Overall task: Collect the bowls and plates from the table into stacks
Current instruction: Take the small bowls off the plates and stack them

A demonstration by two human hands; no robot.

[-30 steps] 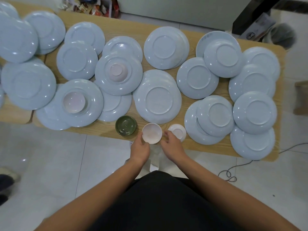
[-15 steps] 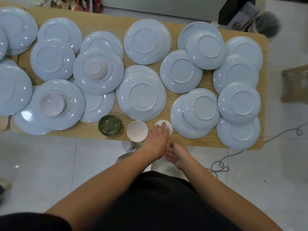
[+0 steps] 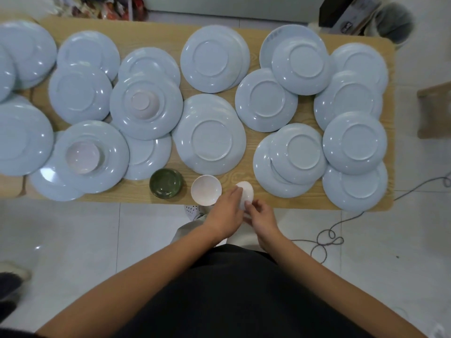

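At the near edge of the light wooden table [image 3: 136, 195], the small white overturned bowl [image 3: 246, 191] sat tilted, its near rim reaching just past the edge. The left hand [image 3: 227, 212] gripped it with curled fingers laid across its left side. The right hand [image 3: 263, 215] held it too, curled fingertips pinching the near rim; the thumb's place could not be told. Just left of it stood an upright pinkish-white round bowl [image 3: 206, 190], touching or almost touching the left hand's fingers, and further left a dark green glazed bowl [image 3: 166, 183]. A narrow strip of bare wood ran along this front edge between the bowls and the overlapping pair of pale blue plates [image 3: 297, 154] to the right. Directly behind the bowls lay a large pale blue plate [image 3: 211, 140], upside down, closing off the far side. More face-down blue plates covered nearly all the rest of the tabletop, many overlapping. Two of them at the left carried pink bowls [image 3: 83, 157]. Below the edge lay white tiled floor [image 3: 73, 240], with a grey cable [image 3: 327, 240] coiled near the right arm.
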